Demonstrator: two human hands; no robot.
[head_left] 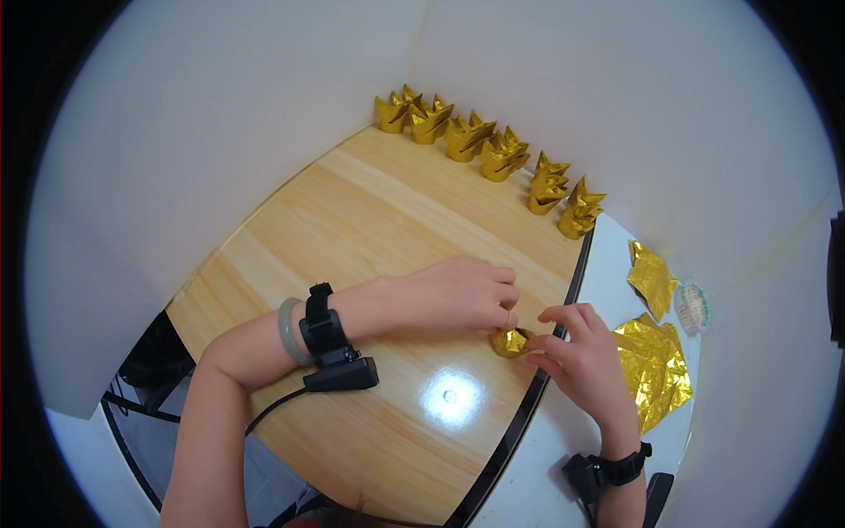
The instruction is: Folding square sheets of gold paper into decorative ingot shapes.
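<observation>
A small folded piece of gold foil paper (511,343) lies low over the wooden table, near its black right edge. From the left, my left hand (471,297) reaches across with curled fingers that meet the far side of the piece. My right hand (576,352) pinches its right side between thumb and fingers. The left fingertips are partly hidden behind the knuckles. Along the far edge of the table stands a row of several finished gold foil pieces (471,136) with pointed tops.
White walls close in the wooden table (352,229) at the back. On the white surface (550,440) at the right lie a gold foil sheet stack (656,374), a smaller gold foil piece (651,277) and a clear, iridescent round object (692,308). A cable (277,409) runs from my left wrist device.
</observation>
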